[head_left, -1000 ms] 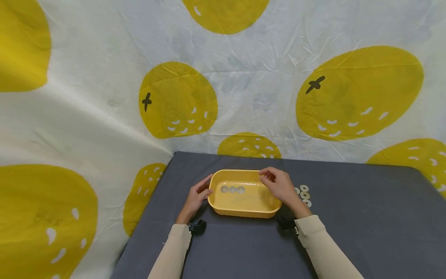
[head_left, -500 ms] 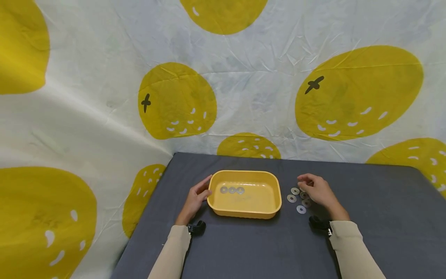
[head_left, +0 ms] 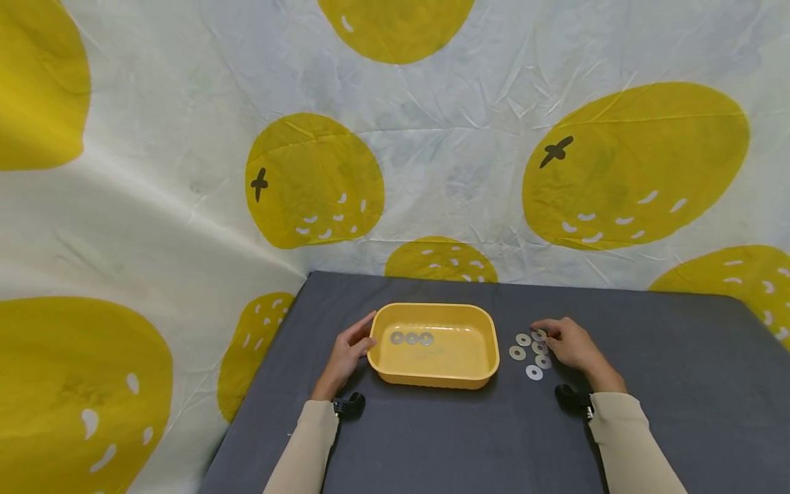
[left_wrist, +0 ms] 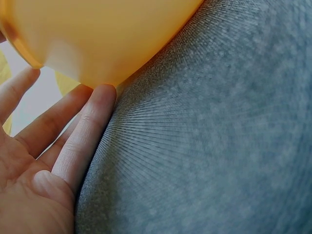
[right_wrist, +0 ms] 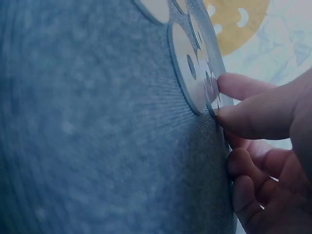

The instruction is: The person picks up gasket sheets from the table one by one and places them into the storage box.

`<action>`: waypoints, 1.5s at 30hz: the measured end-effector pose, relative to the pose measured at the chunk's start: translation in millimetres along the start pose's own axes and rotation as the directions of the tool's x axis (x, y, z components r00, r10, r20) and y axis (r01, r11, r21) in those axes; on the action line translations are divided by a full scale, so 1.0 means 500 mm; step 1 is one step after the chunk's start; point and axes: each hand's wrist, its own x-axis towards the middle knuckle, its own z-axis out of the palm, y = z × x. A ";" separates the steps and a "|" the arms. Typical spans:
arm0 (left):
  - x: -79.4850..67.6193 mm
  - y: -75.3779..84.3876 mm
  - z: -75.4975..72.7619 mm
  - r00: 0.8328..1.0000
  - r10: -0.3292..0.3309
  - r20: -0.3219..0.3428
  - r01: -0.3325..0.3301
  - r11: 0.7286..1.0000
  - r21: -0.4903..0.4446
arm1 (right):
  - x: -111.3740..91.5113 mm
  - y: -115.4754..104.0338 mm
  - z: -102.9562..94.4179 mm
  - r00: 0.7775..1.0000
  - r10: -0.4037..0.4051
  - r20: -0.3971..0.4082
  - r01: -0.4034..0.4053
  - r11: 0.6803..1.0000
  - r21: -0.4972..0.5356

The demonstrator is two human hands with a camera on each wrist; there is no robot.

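My left hand (head_left: pixel 347 357) holds the left end of a yellow plastic tub (head_left: pixel 432 379), thumb at the rim and fingers along the outer wall. Its fingertips (left_wrist: pixel 103 93) touch the tub's side low down in the left wrist view. Inside the tub, three flat metal washers (head_left: pixel 411 338) lie in a row. To the tub's right, my right hand (head_left: pixel 575 348) is down at a small group of washers on the dark cloth. Thumb and index finger pinch a washer (head_left: pixel 540 335) at the far side of the group. Another washer (right_wrist: pixel 184 73) lies close beside these fingertips.
More loose washers, such as a near one (head_left: pixel 533 372) and a left one (head_left: pixel 517 353), lie between the tub and my right hand. The dark grey cloth (head_left: pixel 444 446) covers the table. A white sheet printed with yellow fruit (head_left: pixel 450 171) hangs behind and on the left.
My right hand has moved from above the tub's right end to the washers on the right and lowered its fingers onto one. My left hand stays at the tub.
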 end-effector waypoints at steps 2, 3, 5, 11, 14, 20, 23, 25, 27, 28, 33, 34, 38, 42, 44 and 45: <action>0.001 0.000 0.000 1.000 0.003 -0.002 -0.003 1.000 0.002 | -0.001 -0.001 -0.003 1.000 0.003 0.001 -0.003 1.000 -0.007; 0.002 0.000 -0.001 1.000 0.005 -0.004 -0.005 1.000 0.002 | -0.002 -0.002 -0.005 1.000 0.014 0.001 -0.014 1.000 -0.012; 0.003 -0.001 -0.001 1.000 0.006 -0.006 -0.006 1.000 0.003 | -0.002 -0.001 -0.008 0.999 0.034 0.007 -0.034 0.999 -0.022; 0.007 -0.004 -0.004 1.000 0.003 -0.002 -0.003 1.000 -0.003 | -0.001 0.002 -0.012 0.996 0.078 0.037 -0.077 0.996 -0.044; 0.007 -0.004 -0.004 1.000 0.000 0.004 0.000 1.000 -0.010 | -0.001 0.002 -0.012 0.997 0.069 0.031 -0.068 0.997 -0.042; 0.005 -0.005 -0.004 1.000 -0.003 0.014 0.004 1.000 -0.012 | -0.004 -0.002 -0.012 0.999 0.053 0.000 -0.053 0.998 -0.039; 0.004 -0.006 -0.004 1.000 -0.006 0.015 0.006 1.000 -0.014 | -0.009 -0.002 -0.012 0.997 0.072 -0.009 -0.072 0.997 -0.041; 0.004 -0.007 -0.004 1.000 -0.008 0.015 0.008 1.000 -0.009 | -0.013 -0.002 -0.013 0.996 0.088 -0.012 -0.088 0.995 -0.040; 0.002 -0.006 -0.003 1.000 -0.013 0.009 0.013 1.000 -0.003 | -0.017 -0.002 -0.015 0.995 0.098 -0.010 -0.098 0.995 -0.035; 0.002 -0.006 -0.003 1.000 -0.016 0.005 0.016 1.000 -0.002 | -0.018 -0.003 -0.017 0.995 0.099 -0.008 -0.100 0.994 -0.034; -0.004 0.003 -0.001 1.000 -0.019 0.001 0.019 1.000 0.000 | -0.022 -0.006 -0.025 0.997 0.082 0.013 -0.082 0.996 -0.023; -0.004 0.003 -0.001 1.000 -0.021 -0.001 0.021 1.000 -0.003 | -0.023 -0.008 -0.027 0.996 0.083 0.023 -0.083 0.996 -0.022; -0.005 0.003 -0.001 1.000 -0.029 -0.003 0.029 1.000 -0.009 | -0.023 -0.010 -0.033 0.994 0.098 0.046 -0.098 0.995 -0.014; -0.001 -0.005 -0.002 1.000 -0.024 -0.003 0.024 1.000 -0.003 | -0.023 -0.006 -0.036 0.989 0.141 0.053 -0.143 0.989 0.028; 0.000 -0.006 -0.002 1.000 -0.023 -0.005 0.023 1.000 -0.001 | -0.022 -0.003 -0.037 0.986 0.161 0.053 -0.164 0.985 0.062; 0.000 -0.005 -0.001 1.000 -0.022 -0.006 0.022 1.000 0.000 | -0.022 -0.002 -0.038 0.985 0.167 0.052 -0.171 0.982 0.078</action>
